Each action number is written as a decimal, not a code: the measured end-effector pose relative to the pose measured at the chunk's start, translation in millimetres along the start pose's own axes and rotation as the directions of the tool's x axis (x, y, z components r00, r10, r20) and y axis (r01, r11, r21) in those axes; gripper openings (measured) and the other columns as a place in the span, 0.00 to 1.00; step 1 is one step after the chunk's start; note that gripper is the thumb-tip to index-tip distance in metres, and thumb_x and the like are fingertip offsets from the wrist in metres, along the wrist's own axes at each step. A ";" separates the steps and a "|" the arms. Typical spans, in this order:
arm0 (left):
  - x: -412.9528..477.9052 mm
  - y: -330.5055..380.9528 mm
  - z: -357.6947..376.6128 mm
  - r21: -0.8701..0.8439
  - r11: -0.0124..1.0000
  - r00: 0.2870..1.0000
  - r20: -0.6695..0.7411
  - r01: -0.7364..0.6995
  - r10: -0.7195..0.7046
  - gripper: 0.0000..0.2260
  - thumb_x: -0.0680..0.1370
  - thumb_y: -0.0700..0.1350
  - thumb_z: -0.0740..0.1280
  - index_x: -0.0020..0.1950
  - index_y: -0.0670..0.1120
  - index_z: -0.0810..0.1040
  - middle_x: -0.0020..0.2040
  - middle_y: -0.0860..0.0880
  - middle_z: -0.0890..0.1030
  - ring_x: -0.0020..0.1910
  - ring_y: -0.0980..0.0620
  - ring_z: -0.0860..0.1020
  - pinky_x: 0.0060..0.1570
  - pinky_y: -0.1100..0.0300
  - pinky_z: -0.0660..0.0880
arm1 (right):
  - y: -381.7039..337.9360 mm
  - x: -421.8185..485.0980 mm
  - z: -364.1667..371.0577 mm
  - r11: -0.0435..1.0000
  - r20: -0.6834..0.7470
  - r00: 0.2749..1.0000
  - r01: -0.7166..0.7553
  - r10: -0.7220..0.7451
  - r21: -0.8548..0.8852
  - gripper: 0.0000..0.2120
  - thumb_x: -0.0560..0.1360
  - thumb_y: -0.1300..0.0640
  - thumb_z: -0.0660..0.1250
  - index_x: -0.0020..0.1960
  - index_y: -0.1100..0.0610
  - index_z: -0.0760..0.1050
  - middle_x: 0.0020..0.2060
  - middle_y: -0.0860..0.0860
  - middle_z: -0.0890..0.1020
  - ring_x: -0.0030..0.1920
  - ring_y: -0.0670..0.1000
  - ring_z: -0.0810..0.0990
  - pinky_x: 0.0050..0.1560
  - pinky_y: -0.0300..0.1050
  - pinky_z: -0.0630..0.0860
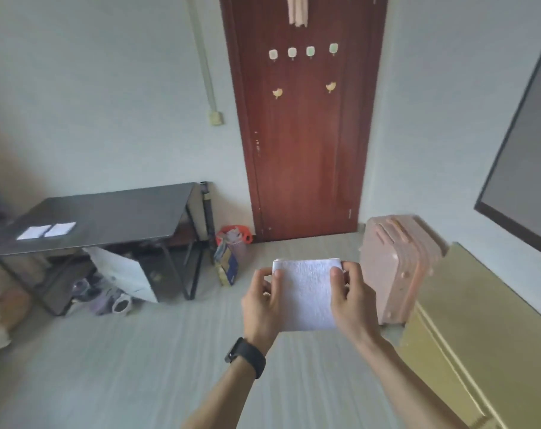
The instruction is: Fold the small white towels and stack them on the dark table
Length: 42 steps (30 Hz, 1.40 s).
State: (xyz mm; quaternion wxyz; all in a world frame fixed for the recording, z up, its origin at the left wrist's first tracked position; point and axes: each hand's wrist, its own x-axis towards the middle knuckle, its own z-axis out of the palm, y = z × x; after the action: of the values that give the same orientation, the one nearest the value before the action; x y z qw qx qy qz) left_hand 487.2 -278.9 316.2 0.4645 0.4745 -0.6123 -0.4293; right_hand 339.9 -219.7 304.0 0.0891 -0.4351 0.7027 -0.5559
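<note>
Spreading across the lower view, the pale floor runs to a red-brown door in the far wall. A dark worktop stands to the left of the door on thin black legs, with a white bag and blurred clutter underneath. A yellow cabinet lies along the right edge, and a pink suitcase stands upright just beside its far end.

A folded white towel is held up in the air in front of the person, over the floor and well apart from the worktop. The left hand pinches its left edge and the right hand pinches its right edge, thumbs on the near face and fingers curled behind.

Two flat white towels lie side by side, touching, near the worktop's left front edge. A black wristband sits on the left wrist. Small pale hooks line the upper door.
</note>
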 end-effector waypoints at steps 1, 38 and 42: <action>10.1 -5.0 -34.9 -0.001 1.000 0.998 -0.060 0.008 -0.008 0.12 0.81 0.54 0.63 0.42 0.49 0.74 0.26 0.58 0.68 0.26 0.60 0.67 0.27 0.69 0.64 | -20.8 -0.9 32.2 0.999 0.036 0.998 0.041 -0.042 0.025 0.05 0.82 0.52 0.60 0.47 0.48 0.69 0.26 0.47 0.74 0.29 0.46 0.73 0.28 0.35 0.64; 432.1 -267.5 -726.5 0.044 0.951 0.707 -0.679 0.306 -0.196 0.06 0.82 0.52 0.62 0.49 0.51 0.74 0.36 0.54 0.78 0.31 0.61 0.73 0.31 0.67 0.67 | -330.6 21.6 901.0 0.959 0.663 0.710 0.062 -0.236 0.276 0.04 0.82 0.49 0.60 0.49 0.47 0.69 0.30 0.47 0.77 0.29 0.46 0.74 0.31 0.44 0.68; 491.0 -306.3 -776.1 0.036 0.947 0.701 -0.681 0.320 -0.211 0.07 0.82 0.52 0.62 0.49 0.50 0.74 0.37 0.53 0.79 0.32 0.62 0.73 0.32 0.68 0.67 | -341.1 36.1 988.6 0.965 0.680 0.703 0.030 -0.207 0.262 0.05 0.81 0.49 0.61 0.47 0.47 0.69 0.31 0.47 0.78 0.31 0.46 0.75 0.35 0.47 0.71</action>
State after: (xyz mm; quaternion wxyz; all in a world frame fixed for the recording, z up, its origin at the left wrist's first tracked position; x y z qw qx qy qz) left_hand 1242.5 -881.4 254.7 0.5486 0.7137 -0.3601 -0.2450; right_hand 1094.8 -942.2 247.9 0.3629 -0.6446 0.5166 -0.4311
